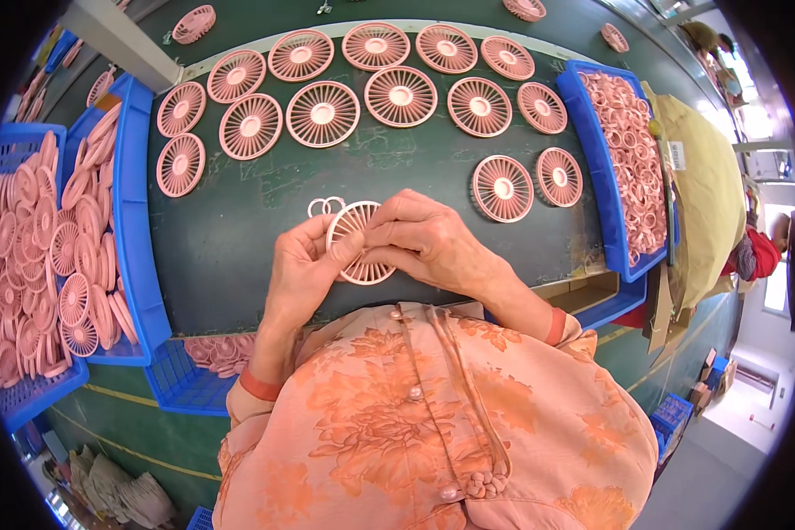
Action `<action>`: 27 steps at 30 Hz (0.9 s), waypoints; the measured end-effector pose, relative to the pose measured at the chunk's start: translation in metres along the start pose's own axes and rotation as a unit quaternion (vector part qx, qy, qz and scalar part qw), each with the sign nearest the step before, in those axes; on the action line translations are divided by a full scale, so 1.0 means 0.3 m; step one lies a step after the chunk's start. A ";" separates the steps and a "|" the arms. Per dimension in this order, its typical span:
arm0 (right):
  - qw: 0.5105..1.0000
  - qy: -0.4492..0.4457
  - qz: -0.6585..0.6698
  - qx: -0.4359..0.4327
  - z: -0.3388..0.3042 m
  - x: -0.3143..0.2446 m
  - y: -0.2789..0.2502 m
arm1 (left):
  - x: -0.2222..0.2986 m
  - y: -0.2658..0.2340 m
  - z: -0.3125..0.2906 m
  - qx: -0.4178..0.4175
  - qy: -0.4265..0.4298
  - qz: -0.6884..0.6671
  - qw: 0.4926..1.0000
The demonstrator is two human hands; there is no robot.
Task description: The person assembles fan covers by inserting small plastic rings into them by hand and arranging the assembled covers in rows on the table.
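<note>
Close in front of my body, my left hand [307, 263] grips a round pink plastic fan grille [373, 272] by its left side, thumb across the spokes. The grille is tilted up off the table. My right hand [435, 240] is closed at its right side, fingers bunched and pressed against the middle. Those fingers cover the hub, and I cannot make out whether a small part sits between them. Just beyond my left hand, two small pale pink rings [327, 204] lie on the dark green tabletop [265, 199].
More pink grilles [323, 114] lie spread in rows across the far table, with two at the right [503, 188]. A blue bin of small pink rings [623, 150] stands at the right edge. Blue crates [137, 221] of stacked grilles [31, 265] stand left. A grey post [124, 40] rises far left.
</note>
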State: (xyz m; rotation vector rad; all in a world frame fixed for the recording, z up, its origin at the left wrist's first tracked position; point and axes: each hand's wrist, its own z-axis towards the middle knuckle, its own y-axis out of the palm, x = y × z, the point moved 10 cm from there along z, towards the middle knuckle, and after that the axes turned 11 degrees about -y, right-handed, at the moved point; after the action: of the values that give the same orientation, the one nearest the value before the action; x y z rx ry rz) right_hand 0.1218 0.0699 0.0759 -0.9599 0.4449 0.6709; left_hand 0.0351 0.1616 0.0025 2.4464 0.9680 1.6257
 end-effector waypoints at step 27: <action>0.788 0.365 0.470 0.158 -0.235 0.133 0.020 | 0.051 0.173 0.004 -0.057 0.111 0.166 0.978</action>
State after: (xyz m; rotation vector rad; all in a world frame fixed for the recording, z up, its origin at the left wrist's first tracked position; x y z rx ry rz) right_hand 0.1422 0.0246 0.0115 -0.5890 1.7544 1.0500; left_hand 0.0642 0.1283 0.0336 2.4912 0.4789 2.0274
